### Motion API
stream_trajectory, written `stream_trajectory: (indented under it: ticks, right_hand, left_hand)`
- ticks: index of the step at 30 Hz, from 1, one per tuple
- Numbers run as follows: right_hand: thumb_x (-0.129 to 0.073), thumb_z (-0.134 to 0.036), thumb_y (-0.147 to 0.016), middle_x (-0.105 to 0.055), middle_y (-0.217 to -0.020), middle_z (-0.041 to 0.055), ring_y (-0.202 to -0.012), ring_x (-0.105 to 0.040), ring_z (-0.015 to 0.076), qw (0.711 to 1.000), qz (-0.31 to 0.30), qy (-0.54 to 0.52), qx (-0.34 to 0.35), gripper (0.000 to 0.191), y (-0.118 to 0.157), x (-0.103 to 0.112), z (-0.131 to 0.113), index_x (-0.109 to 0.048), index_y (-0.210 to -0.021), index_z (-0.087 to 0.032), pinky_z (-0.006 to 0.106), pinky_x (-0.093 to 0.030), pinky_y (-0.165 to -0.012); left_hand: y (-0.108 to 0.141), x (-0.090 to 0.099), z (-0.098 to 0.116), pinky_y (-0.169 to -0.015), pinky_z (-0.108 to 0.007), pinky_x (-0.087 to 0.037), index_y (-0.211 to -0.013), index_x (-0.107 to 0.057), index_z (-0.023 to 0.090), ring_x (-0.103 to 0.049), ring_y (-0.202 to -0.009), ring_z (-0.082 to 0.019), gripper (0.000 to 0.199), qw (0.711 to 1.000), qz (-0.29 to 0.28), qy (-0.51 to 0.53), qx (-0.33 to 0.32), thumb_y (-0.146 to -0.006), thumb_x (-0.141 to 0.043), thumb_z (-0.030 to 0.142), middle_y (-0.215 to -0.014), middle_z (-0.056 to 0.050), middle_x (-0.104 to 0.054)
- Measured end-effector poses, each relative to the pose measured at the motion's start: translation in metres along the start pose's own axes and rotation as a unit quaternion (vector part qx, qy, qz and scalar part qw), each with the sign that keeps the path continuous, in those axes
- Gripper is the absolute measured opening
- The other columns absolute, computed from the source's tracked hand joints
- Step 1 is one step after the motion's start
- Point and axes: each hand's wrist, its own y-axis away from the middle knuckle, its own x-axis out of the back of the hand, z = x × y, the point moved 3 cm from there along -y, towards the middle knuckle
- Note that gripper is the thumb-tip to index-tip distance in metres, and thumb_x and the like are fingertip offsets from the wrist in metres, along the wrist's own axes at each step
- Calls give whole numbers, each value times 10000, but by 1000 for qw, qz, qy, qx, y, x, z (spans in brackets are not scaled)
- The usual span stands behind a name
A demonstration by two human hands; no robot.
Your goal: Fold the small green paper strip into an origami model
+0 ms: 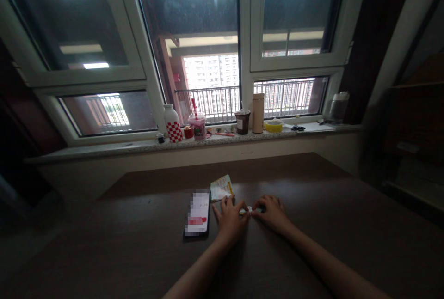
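Both hands meet over the brown table (149, 253), on either side of a small white object (250, 209) too small to identify. My left hand (230, 216) pinches its left side between thumb and index finger, the other fingers spread toward a printed card (222, 187). From the right, my right hand (272, 212) pinches the same object with curled fingers. Something yellowish shows beside the left fingertips. A phone (197, 213) with a lit screen lies left of my left hand, close to the card.
Along the windowsill (138, 149) stand a checkered bottle (173, 124), a pink drink cup (197, 127), a dark drink cup (242, 122), a tan flask (257, 113), yellow tape (274, 126), scissors (298, 128) and a clear jar (339, 107). Windows rise behind.
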Motion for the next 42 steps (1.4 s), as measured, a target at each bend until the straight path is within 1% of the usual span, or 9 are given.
stream_trajectory:
  ticks: [7, 11, 16, 22, 26, 29, 33, 38, 42]
  right_hand:
    - [-672, -363, -708, -650, -998, -1, -1103, -485, 245, 1000, -13, -3, -25, 199, -3, 1, -2, -709, -901, -332, 405, -231, -1014]
    - [-660, -304, -706, -651, -1009, -6, -1113, -483, 242, 999, -20, -2, -40, 215, -5, 2, -2, -721, -908, -349, 393, -237, -1013]
    - [-643, -244, -699, -655, -1015, -3, -1118, -488, 237, 999, -26, -7, -37, 257, -7, 1, 1, -728, -918, -349, 383, -251, -1010]
    - [-629, -208, -685, -667, -1023, -6, -1127, -494, 240, 999, -36, -4, -30, 304, -7, 3, 1, -731, -929, -357, 380, -263, -1013]
    - [-617, -216, -690, -662, -1046, -6, -1135, -488, 247, 999, -48, 4, -18, 335, -7, 3, 2, -725, -964, -375, 388, -267, -1011]
    - [-597, -215, -699, -648, -1065, 0, -1132, -487, 242, 999, -47, 1, -16, 344, -8, 1, 7, -727, -973, -377, 391, -256, -1023]
    - [-578, -236, -711, -635, -1052, 1, -1114, -494, 230, 999, -40, -13, -17, 317, -8, -2, 12, -736, -948, -376, 391, -237, -1043]
    - [-580, -262, -732, -632, -1028, -2, -1096, -498, 219, 999, -34, -17, 6, 296, -5, 1, 10, -732, -953, -387, 364, -256, -1030]
    - [-603, -273, -738, -631, -1025, 4, -1085, -501, 218, 999, -29, -13, 20, 266, -3, 2, 9, -736, -940, -383, 358, -270, -1016]
  left_hand:
    - [-1, 4, 2, -1066, -659, -78, -994, -639, 374, -194, -1386, -302, 223, 999, -27, -12, 13, -793, -594, 457, -1440, -6, -382]
    - [-2, 4, 0, -1080, -640, -66, -1014, -630, 381, -183, -1394, -295, 225, 999, -43, -8, 18, -798, -590, 432, -1450, 2, -367]
    - [-3, 6, -2, -1078, -648, -49, -1025, -620, 384, -157, -1410, -297, 223, 997, -69, 13, 14, -806, -579, 393, -1473, -7, -337]
    - [-2, 10, 0, -1081, -647, -44, -1051, -612, 388, -140, -1418, -288, 242, 996, -90, 8, 17, -814, -567, 375, -1483, 0, -323]
    - [-1, 8, -1, -1080, -650, -43, -1046, -615, 391, -141, -1420, -291, 232, 997, -78, 13, 13, -824, -549, 375, -1484, 3, -329]
    - [2, 6, -2, -1089, -636, -39, -1031, -627, 391, -147, -1420, -289, 219, 998, -54, 16, 4, -833, -533, 379, -1476, 10, -349]
    - [6, 4, -3, -1101, -611, -29, -1014, -644, 388, -143, -1422, -271, 214, 999, -21, 27, -10, -825, -546, 369, -1457, 15, -386]
    - [5, 4, -3, -1103, -602, -26, -989, -663, 396, -178, -1410, -266, 206, 999, -3, 42, -7, -815, -559, 357, -1437, 17, -415]
    - [5, 6, -3, -1104, -594, -59, -983, -677, 385, -201, -1396, -274, 204, 998, 13, 57, -8, -813, -566, 362, -1419, 9, -436]
